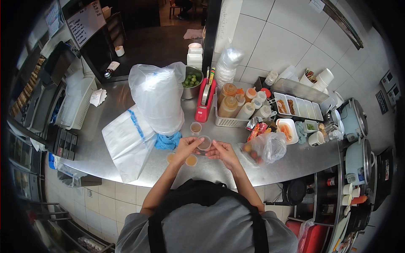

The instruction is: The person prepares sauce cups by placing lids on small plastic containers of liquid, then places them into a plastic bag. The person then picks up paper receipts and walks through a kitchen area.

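My left hand [187, 149] pinches a small clear round piece of plastic [204, 144], either a sauce cup or its lid. At its right edge is my right hand [224, 153], thumb and fingers curved around that side; whether they grip it is unclear. Just beyond sits a small cup of brown sauce [196, 127]. Nearer me stand a cup of yellowish liquid [191, 160] and a similar cup [171, 157], partly hidden by my left forearm. A crumpled blue cloth [168, 141] lies left of my left hand.
A tall bagged stack [156, 98] and a flat white plastic bag [126, 145] occupy the left. Behind are a red tape dispenser [205, 102] and a basket of squeeze bottles [232, 122]. On the right lies a clear bag of produce [265, 148]. The steel counter's edge [152, 184] is near me.
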A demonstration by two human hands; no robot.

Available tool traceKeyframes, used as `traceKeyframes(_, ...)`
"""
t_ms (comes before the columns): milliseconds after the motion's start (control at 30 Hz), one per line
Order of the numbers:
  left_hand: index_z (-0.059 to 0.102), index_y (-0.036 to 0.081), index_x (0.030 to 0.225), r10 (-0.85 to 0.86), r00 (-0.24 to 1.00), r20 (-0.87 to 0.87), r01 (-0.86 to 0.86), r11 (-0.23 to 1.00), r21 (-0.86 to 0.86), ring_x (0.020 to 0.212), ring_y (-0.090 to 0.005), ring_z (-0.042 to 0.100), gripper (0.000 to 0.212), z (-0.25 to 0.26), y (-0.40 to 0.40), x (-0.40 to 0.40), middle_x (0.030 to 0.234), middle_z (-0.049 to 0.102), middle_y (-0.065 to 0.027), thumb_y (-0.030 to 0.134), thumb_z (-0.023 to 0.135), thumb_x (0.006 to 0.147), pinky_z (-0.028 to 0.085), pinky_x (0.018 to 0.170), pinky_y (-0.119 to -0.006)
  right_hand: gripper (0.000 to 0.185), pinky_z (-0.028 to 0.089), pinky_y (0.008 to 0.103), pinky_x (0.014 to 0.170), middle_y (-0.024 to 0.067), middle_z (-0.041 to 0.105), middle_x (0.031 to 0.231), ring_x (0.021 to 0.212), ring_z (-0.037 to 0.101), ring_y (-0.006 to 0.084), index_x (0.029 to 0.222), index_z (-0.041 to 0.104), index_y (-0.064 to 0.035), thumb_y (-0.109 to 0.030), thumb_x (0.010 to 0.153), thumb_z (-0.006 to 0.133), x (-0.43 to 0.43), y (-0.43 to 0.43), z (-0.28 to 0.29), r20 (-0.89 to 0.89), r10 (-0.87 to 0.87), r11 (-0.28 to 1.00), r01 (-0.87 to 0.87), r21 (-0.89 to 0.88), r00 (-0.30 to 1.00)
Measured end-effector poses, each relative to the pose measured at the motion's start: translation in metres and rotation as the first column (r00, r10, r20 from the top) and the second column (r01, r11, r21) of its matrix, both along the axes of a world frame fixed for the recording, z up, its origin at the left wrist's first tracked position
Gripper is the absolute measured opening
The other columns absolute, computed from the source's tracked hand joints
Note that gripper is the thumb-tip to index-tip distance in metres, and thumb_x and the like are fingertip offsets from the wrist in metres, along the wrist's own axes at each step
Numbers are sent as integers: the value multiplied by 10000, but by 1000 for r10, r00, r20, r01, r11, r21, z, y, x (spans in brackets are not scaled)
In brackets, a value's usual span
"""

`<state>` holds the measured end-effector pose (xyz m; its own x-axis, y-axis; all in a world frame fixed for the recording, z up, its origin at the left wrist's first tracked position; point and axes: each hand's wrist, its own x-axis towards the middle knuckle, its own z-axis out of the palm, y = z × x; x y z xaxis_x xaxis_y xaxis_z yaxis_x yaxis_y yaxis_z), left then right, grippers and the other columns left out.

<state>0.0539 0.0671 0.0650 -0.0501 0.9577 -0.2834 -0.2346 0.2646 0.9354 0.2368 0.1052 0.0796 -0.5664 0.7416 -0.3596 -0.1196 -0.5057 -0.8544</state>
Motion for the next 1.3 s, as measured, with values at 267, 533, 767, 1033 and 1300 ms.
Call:
traceKeyframes(267, 660, -10, 900, 21, 981, -195, 5, 991, 132, 643, -63, 562, 318, -19, -1, 3, 752, 633, -27, 298, 581, 898, 468, 512, -204, 301, 525, 256, 650, 73, 638, 896, 774, 639, 148, 1084, 570, 0, -242, 905, 573, -10, -2, -7, 110, 66, 969, -90, 229, 992)
traceKeyframes(533, 607, -18, 935, 140, 965, -221, -95, 974, 205, 608, -67, 506, 279, -34, -2, 15, 702, 596, -32, 257, 574, 896, 417, 514, -235, 196, 494, 234, 564, 42, 618, 823, 673, 600, 112, 1026, 560, -27, -175, 897, 565, -20, -4, -16, 133, -17, 977, -12, 211, 991)
traceKeyframes(767, 607, -5, 913, 196, 948, -251, -129, 956, 262, 630, -61, 479, 223, -41, 1, 18, 702, 589, -13, 215, 581, 886, 380, 554, -232, 102, 467, 230, 539, 23, 583, 760, 595, 548, 85, 949, 559, -46, -126, 888, 543, -24, -6, -18, 48, -88, 988, 80, 135, 995)
traceKeyframes(1033, 615, 10, 925, 204, 956, -211, -164, 968, 192, 695, -43, 478, 215, -44, -2, 21, 764, 581, 15, 217, 563, 901, 375, 613, -207, 117, 475, 227, 550, 24, 585, 770, 612, 552, 82, 930, 559, -36, -147, 902, 538, -28, -9, -21, 87, -114, 984, 100, 148, 990)
traceKeyframes(1300, 626, 0, 897, 229, 934, -274, -172, 961, 218, 611, -62, 479, 236, -49, -2, 21, 692, 591, -6, 233, 614, 860, 380, 539, -237, 149, 445, 214, 495, 3, 547, 682, 561, 521, 70, 852, 566, -44, -177, 913, 539, -28, -5, -28, 186, -142, 970, 99, 220, 972)
